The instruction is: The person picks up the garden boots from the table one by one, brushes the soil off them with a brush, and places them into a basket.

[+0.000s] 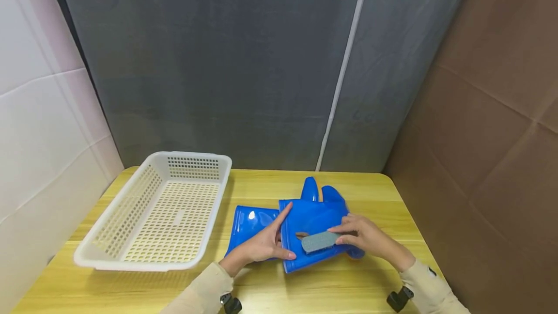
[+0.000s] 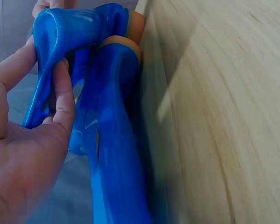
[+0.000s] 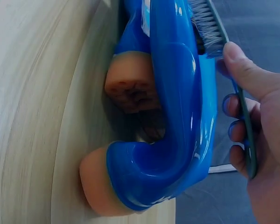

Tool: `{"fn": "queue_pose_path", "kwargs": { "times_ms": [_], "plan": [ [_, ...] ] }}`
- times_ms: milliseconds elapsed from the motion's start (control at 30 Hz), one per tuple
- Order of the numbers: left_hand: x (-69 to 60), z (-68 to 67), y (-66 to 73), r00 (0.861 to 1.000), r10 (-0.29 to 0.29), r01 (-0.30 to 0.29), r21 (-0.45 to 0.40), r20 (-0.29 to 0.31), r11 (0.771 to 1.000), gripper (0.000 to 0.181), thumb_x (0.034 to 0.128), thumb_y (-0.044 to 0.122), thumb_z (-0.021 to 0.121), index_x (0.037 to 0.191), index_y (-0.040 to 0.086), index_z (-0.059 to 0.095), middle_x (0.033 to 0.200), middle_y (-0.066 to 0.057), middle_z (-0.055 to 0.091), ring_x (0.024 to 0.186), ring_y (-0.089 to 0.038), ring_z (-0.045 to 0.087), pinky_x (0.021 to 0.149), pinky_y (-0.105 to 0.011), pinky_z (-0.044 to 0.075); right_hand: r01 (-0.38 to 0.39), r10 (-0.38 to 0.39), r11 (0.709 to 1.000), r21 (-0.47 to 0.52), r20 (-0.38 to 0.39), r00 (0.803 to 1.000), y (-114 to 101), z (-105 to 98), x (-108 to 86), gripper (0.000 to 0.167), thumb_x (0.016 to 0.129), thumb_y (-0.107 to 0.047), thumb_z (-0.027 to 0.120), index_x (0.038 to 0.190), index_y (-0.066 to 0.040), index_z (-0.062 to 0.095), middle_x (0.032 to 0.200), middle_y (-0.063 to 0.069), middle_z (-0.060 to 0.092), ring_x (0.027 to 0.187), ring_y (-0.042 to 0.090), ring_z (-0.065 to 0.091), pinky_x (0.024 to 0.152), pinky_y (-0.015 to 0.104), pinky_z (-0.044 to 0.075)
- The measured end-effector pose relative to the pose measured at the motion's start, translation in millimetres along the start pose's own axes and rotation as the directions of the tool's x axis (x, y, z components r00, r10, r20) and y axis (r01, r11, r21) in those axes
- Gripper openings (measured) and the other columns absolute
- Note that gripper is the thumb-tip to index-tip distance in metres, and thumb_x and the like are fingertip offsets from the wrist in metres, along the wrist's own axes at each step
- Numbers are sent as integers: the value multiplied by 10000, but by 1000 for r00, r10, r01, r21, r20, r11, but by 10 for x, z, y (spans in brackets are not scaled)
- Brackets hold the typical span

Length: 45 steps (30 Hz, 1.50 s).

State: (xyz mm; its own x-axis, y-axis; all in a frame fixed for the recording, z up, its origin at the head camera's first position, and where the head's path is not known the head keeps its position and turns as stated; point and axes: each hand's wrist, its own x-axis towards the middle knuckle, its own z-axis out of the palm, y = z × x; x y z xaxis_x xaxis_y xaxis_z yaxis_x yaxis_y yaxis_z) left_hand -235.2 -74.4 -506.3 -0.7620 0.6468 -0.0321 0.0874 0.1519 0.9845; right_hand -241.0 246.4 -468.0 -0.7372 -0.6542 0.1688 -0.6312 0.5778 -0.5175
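Observation:
A shiny blue rain boot (image 1: 311, 214) with an orange sole (image 3: 100, 184) lies on its side, its open top toward my left hand. My left hand (image 1: 265, 245) grips the rim of that boot's shaft (image 2: 46, 35), with the rim between thumb and fingers. In my right hand (image 1: 370, 237) is a grey-green brush (image 1: 319, 242), its pale bristles (image 3: 207, 28) against or close to the boot's upper side. A brown patch (image 1: 302, 234) shows on the boot beside the brush. Partly hidden beneath, the second blue boot (image 1: 254, 224) rests on the table.
A white perforated plastic basket (image 1: 205, 256) stands on the left part of the yellow wood-grain table (image 1: 375, 294). Dark grey cloth (image 1: 218, 71) hangs behind the table, with white cloth (image 1: 52, 125) to the left and brown cloth (image 1: 488, 134) to the right.

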Motion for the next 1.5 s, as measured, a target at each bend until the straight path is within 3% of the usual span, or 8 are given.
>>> {"fn": "queue_pose_path", "kwargs": {
  "times_ms": [200,400,500,633,667,900,1133,1500],
  "plan": [
    [-12,7,5,1000,7,-7,12,-1,1000,1178,830,175,801,1565,424,-86,1438,-191,542,909,-193,746,774,-261,601,-28,36,994,107,-68,997,19,-18,116,333,940,-315,648,1259,-230,694,858,-85,579,812,40,480,695,190,432],
    [-15,12,6,1000,-3,3,24,-12,1000,1169,833,186,800,1563,435,-78,1302,-160,648,785,-161,733,733,-254,598,-27,32,999,45,-106,994,31,-49,272,336,928,-317,665,1253,-235,698,831,-101,573,787,40,476,693,185,428],
    [-18,14,2,1000,-10,10,28,-16,1000,1175,827,189,807,1567,427,-75,1276,-174,659,814,-176,743,749,-272,606,-29,28,1000,-5,-98,995,30,-49,325,352,922,-357,665,1253,-242,699,821,-113,567,780,32,467,691,185,423],
    [-8,10,2,1000,-6,6,20,-14,1000,1173,830,190,804,1578,387,-78,1446,-207,516,989,-217,737,824,-306,611,-48,45,998,-38,-88,995,28,-37,377,370,911,-402,665,1253,-267,697,813,-122,566,776,34,461,695,186,418],
    [-8,7,5,1000,-6,6,31,-15,999,1176,830,198,804,1577,388,-83,1401,-254,540,929,-249,740,796,-299,612,-52,47,998,-47,-89,995,30,-30,389,369,909,-411,663,1250,-275,699,809,-125,565,775,33,457,695,186,413],
    [1,4,16,1000,-4,4,-5,-2,1000,1151,843,209,788,1580,380,-79,1609,-174,288,1218,-304,636,946,-356,577,-18,14,996,-89,-41,999,82,53,416,361,915,-422,649,1237,-271,709,789,-140,569,762,9,443,686,176,393],
    [14,19,11,1000,-17,20,-89,26,996,1126,858,201,770,1574,406,-75,1660,-125,148,1292,-275,576,980,-351,561,-30,30,997,-69,5,1000,68,68,337,355,928,-443,622,1224,-271,717,745,-149,515,746,1,449,690,182,394],
    [-4,-14,-23,999,27,-26,-34,22,999,1176,835,131,790,1582,360,-88,1585,-215,330,1312,-356,565,988,-373,555,-23,26,999,-47,67,997,6,68,234,347,947,-430,604,1203,-234,732,716,-132,456,684,-21,422,636,162,376]
  ]
}}
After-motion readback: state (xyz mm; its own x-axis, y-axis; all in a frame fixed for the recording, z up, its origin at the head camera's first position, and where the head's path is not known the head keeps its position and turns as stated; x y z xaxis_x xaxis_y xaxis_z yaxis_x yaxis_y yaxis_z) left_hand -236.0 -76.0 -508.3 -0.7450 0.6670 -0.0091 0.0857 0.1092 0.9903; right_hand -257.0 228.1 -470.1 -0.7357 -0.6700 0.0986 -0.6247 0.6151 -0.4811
